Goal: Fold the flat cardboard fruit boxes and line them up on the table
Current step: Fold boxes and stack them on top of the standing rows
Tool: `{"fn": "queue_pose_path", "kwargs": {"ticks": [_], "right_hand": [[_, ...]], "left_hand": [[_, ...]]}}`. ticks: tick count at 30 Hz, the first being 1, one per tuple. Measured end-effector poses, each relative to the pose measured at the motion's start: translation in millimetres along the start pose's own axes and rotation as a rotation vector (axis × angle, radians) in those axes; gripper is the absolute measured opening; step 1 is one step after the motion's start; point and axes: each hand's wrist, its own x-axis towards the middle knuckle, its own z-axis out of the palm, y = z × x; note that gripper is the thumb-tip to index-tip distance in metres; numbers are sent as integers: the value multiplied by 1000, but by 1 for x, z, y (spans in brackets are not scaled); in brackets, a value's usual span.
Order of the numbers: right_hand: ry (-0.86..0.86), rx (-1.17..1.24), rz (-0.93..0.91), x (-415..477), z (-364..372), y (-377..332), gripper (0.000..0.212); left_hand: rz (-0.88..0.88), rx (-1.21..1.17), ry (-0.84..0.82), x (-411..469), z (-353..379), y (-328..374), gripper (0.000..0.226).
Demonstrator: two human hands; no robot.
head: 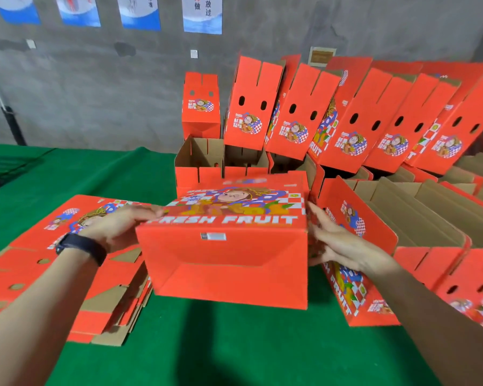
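I hold a folded red fruit box (226, 263) above the green table (234, 346), tipped so that its closed bottom faces me and the "FRESH FRUIT" side faces up. My left hand (120, 225), with a dark wristband, presses flat against the box's left side. On the opposite side my right hand (338, 242) presses with straight fingers; some fingertips are hidden behind the box edge. A stack of flat unfolded boxes (53, 263) lies on the table to the left, under my left forearm.
Several folded boxes with upright lids (293, 121) stand in a row at the back against the grey wall. More open boxes (407, 218) stand close on the right, touching my right wrist. Bare green cloth lies in front and at the far left.
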Motion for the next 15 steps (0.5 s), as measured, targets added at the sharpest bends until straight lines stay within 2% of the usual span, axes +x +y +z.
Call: {"fn": "queue_pose_path", "kwargs": {"ticks": [1,2,3,6,10,15], "right_hand": [[-5,-23,-33,0,0,0,92],[-5,-46,-60,0,0,0,91],[-2,-72,-80,-1,1,-2,87],[-2,-180,-114,-2,8,-5,73],[0,-405,-165,-3,18,-6,75],[76,-587,-259,-12,25,0,75]], "left_hand": [[4,-24,-8,1,1,-6,41],[4,-48,-5,1,4,-10,27],[-1,-64,19,2,6,-14,21],[-28,10,45,4,11,-25,31],[-67,129,121,5,14,-39,38],[-79,113,220,4,25,-39,29]]}}
